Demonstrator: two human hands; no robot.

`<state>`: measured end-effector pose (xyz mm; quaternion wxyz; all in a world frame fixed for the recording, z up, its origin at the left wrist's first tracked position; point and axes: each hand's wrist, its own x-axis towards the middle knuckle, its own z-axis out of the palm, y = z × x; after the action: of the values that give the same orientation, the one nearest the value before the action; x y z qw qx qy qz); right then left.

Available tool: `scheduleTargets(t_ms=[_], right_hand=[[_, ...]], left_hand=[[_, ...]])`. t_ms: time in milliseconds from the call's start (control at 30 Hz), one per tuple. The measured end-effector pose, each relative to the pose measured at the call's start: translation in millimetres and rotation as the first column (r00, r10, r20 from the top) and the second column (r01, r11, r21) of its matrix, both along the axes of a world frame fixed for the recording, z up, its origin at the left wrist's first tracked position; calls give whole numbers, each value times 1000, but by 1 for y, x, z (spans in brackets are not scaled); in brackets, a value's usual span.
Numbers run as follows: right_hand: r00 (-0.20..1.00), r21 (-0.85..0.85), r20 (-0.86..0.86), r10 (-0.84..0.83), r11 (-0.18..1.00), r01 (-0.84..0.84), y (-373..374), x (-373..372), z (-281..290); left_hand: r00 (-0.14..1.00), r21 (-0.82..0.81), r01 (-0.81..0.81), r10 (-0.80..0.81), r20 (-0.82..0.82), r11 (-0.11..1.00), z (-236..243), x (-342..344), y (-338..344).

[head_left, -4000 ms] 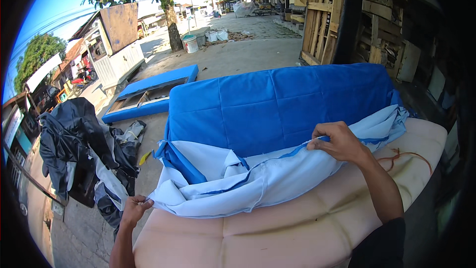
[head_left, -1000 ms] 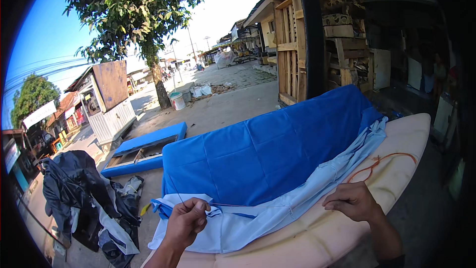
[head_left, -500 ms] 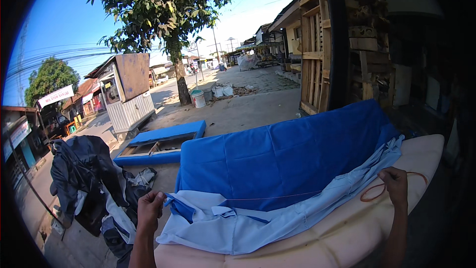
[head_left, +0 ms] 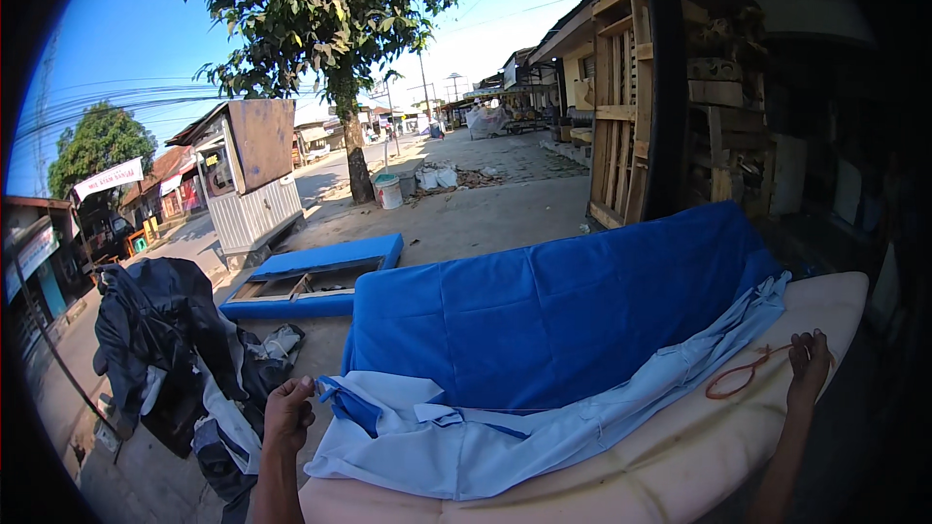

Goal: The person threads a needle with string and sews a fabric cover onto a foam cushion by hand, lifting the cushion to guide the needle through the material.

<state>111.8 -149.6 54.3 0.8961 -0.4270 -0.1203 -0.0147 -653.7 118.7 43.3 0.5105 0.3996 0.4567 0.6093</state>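
My left hand [head_left: 288,411] is closed in a pinch at the corner of the blue cloth cover [head_left: 563,311], where a dark blue strip meets my fingertips. The cover's pale underside [head_left: 408,456] is folded back toward me over a thick cream foam pad [head_left: 670,471]. Off to the right, above the foam, my right hand [head_left: 809,365] has its fingers curled at the end of an orange string [head_left: 735,380]. The rest of that string lies looped on the foam. A thin thread runs faintly along the cover's fold.
A blue-covered frame [head_left: 320,272] with an opening lies on the ground ahead. Left of me is a heap of dark fabric [head_left: 175,349]. A slatted wooden frame [head_left: 621,107] stands upright at the right. A tree [head_left: 349,136], a bucket [head_left: 388,192] and a metal-sided stall [head_left: 248,184] are farther off.
My right hand has moved right and slightly outward, its fingers now higher, and the looped string has shifted with it. The thread looks lower and fainter. My left hand stays at the cloth corner.
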Motion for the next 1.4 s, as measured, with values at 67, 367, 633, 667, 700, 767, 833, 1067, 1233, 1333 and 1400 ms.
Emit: scheduleTargets(t_ms=[67,367,633,667,700,767,833,1067,1233,1333,1400], right_hand=[[994,143,-104,-24,989,38,1,16,-7],[875,-129,307,374,927,-351,104,-105,107],[263,-659,489,832,550,-513,205,-366,66],[245,-664,489,838,539,-519,207,-379,54],[363,-552,415,834,548,-628,209,-391,40],[464,-497,248,850,523,-692,216,-402,21],[460,-474,376,804,594,-650,221,-401,5],[400,-594,163,902,413,-690,218,-397,-14],[401,-749,189,896,396,-532,217,-399,-18],[421,-738,212,882,428,-523,218,-397,-24],[454,-708,229,861,468,-529,219,-397,-27]], left_hand=[[996,4,36,-37,78,999,4,7,4],[960,151,282,-279,-38,948,49,144,28],[848,241,526,-481,-225,815,16,254,-30],[862,207,506,-482,-155,837,13,248,-29],[885,223,464,-437,-162,857,11,241,-26],[883,168,452,-413,-222,876,5,227,-20],[852,44,479,-453,-263,876,-3,222,-15],[927,236,366,-330,-176,900,-30,230,-7],[928,208,358,-322,-188,910,-35,222,-5],[916,186,395,-371,-150,900,-33,219,-5],[923,138,384,-376,-83,913,-31,215,-4]])
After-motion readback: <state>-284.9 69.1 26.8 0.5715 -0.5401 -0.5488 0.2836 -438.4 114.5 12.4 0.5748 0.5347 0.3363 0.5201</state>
